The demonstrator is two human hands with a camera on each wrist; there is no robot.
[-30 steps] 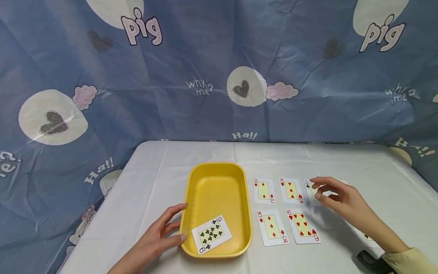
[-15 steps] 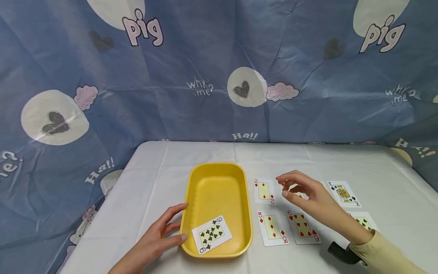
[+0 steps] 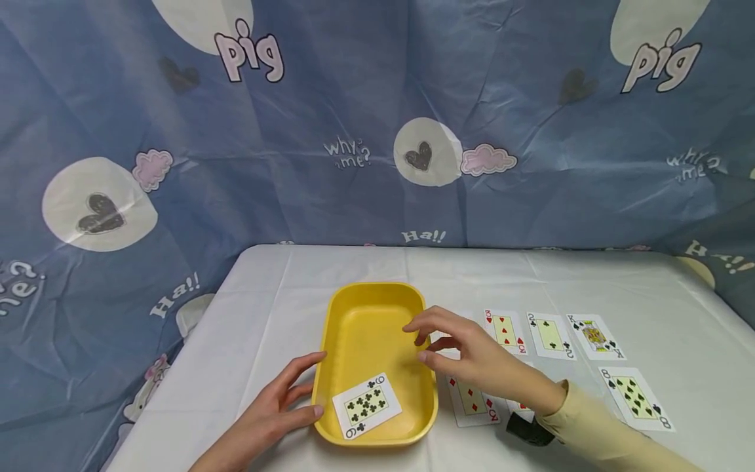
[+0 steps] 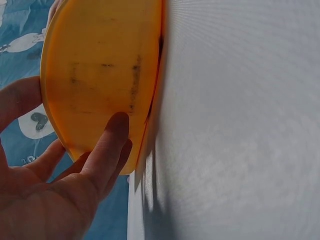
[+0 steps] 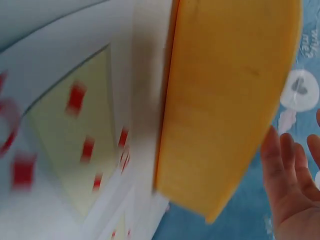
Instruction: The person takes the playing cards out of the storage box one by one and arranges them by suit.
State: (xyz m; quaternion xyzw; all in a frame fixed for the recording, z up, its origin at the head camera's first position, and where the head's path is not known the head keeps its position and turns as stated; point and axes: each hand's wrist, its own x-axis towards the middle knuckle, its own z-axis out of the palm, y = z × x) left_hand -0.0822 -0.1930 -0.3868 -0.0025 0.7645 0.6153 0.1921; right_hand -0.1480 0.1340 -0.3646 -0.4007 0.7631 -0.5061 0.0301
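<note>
My left hand [image 3: 274,410] rests its fingertips and thumb against the left side of a yellow plastic tray [image 3: 366,341]; in the left wrist view the fingers [image 4: 107,150] touch the tray's outer wall. A clubs playing card [image 3: 367,406] lies face up inside the tray, near its front end. Over the tray's right rim hovers my right hand [image 3: 472,354], fingers loosely bent, with nothing seen between them. Beneath it lies a three of diamonds [image 3: 472,400], partly covered, and large and blurred in the right wrist view. A two of diamonds is almost wholly hidden behind the hand.
Right of the tray lie a three of hearts [image 3: 505,331], a two of clubs [image 3: 551,336], a king [image 3: 596,336] and an eight of spades [image 3: 637,398]. The right forearm hides most of another red card [image 3: 520,408]. A patterned blue cloth [image 3: 354,216] hangs behind the white table.
The right hand has swept left from above the two of clubs, past the three of hearts, to the tray's right rim. The left hand, tray and cards stay where they were.
</note>
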